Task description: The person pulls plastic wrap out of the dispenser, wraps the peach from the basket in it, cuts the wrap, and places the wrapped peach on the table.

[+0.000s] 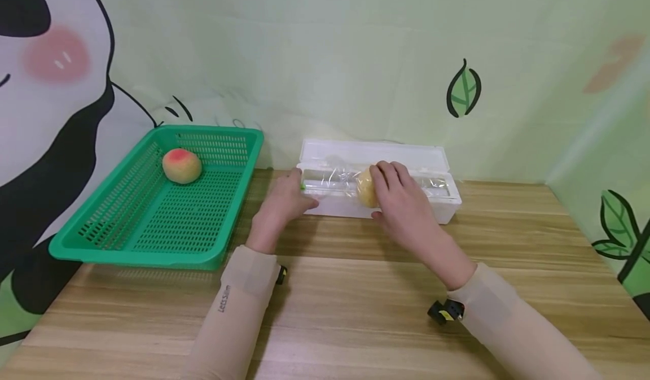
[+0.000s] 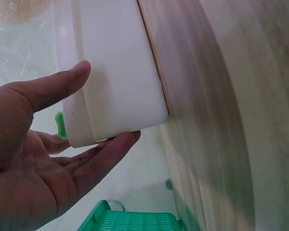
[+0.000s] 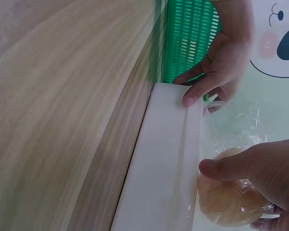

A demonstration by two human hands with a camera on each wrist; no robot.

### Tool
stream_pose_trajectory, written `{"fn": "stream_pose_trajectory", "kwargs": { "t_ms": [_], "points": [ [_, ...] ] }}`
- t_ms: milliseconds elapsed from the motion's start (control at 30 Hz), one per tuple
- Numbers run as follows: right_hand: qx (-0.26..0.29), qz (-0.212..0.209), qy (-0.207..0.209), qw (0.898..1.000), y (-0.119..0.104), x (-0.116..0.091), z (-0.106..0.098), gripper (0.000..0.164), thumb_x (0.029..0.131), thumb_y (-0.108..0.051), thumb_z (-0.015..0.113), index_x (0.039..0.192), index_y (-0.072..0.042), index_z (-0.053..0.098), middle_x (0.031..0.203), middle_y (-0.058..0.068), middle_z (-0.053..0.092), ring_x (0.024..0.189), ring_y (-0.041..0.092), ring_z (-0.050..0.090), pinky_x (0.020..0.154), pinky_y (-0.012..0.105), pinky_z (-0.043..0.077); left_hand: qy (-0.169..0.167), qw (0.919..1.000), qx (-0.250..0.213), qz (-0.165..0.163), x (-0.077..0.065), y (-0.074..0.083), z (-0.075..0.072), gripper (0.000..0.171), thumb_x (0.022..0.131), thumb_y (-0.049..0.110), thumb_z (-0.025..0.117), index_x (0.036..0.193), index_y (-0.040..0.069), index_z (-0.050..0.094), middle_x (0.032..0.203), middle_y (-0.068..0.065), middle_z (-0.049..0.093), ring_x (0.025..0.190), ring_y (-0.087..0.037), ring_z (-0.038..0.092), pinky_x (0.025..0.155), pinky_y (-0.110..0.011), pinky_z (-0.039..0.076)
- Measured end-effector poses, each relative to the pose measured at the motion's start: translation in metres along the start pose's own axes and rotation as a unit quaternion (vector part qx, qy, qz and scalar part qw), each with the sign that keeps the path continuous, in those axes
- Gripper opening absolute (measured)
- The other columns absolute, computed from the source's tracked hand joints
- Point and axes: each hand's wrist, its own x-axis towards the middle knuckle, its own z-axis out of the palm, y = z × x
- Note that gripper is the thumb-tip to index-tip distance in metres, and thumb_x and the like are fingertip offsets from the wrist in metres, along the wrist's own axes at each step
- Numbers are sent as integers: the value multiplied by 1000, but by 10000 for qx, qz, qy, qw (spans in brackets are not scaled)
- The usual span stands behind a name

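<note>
A white cling film dispenser (image 1: 335, 206) stands against the back wall with its lid (image 1: 373, 153) raised. My left hand (image 1: 284, 199) holds its left end; in the left wrist view the thumb lies on the front face and the fingers are at the end, near a green tab (image 2: 61, 126). Over the dispenser, my right hand (image 1: 406, 210) grips a round, pale yellow fruit (image 1: 365, 188) from the right, thumb toward the front. Clear film (image 1: 335, 174) covers the fruit and stretches left from it. The fruit's kind is unclear, and the right fingers hide part of it.
To the left stands a green perforated basket (image 1: 219, 244), holding a peach (image 1: 181, 166) with a pink top. Everything rests on a wood-grain table (image 1: 345, 312). Behind it hangs a pale green backdrop (image 1: 355, 75) with a printed panda and leaves.
</note>
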Motion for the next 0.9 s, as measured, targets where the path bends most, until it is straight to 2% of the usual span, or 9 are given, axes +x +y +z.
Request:
{"fn": "stream_pose_trajectory", "kwargs": {
  "t_ms": [200, 367, 567, 700, 900],
  "points": [
    [10, 102, 121, 9999, 2, 4, 6, 92, 61, -20, 96, 131, 8, 44, 128, 23, 44, 120, 38, 40, 101, 40, 36, -66, 9999, 76, -73, -1, 1, 0, 80, 79, 38, 82, 134, -5, 45, 123, -18, 56, 107, -29, 57, 88, -38, 46],
    [28, 159, 180, 9997, 5, 8, 10, 93, 59, -22, 97, 130, 8, 44, 128, 23, 44, 121, 37, 41, 100, 40, 38, -94, 9998, 183, -81, -2, 4, 1, 84, 79, 43, 81, 136, -6, 43, 125, -19, 55, 107, -29, 58, 88, -38, 47],
    [1, 191, 247, 9995, 4, 9, 12, 86, 62, -16, 95, 128, 8, 46, 127, 23, 45, 120, 37, 44, 100, 42, 39, -82, 9995, 233, -173, -2, 7, 4, 96, 78, 51, 79, 141, -8, 39, 129, -21, 52, 113, -32, 55, 91, -40, 45],
    [13, 206, 371, 9991, 4, 10, 13, 79, 64, -11, 92, 126, 9, 47, 126, 23, 47, 118, 38, 47, 97, 43, 41, -10, 9992, 290, -289, -1, 8, 8, 99, 78, 55, 78, 142, -8, 37, 129, -24, 51, 115, -36, 54, 91, -41, 45],
    [115, 138, 435, 9989, 6, 11, 12, 78, 63, -12, 93, 124, 9, 49, 122, 22, 51, 115, 36, 48, 98, 41, 40, 214, 9989, 222, -366, 1, 9, 11, 99, 77, 54, 79, 141, -9, 37, 125, -25, 53, 112, -36, 57, 88, -42, 47]
  ]
}}
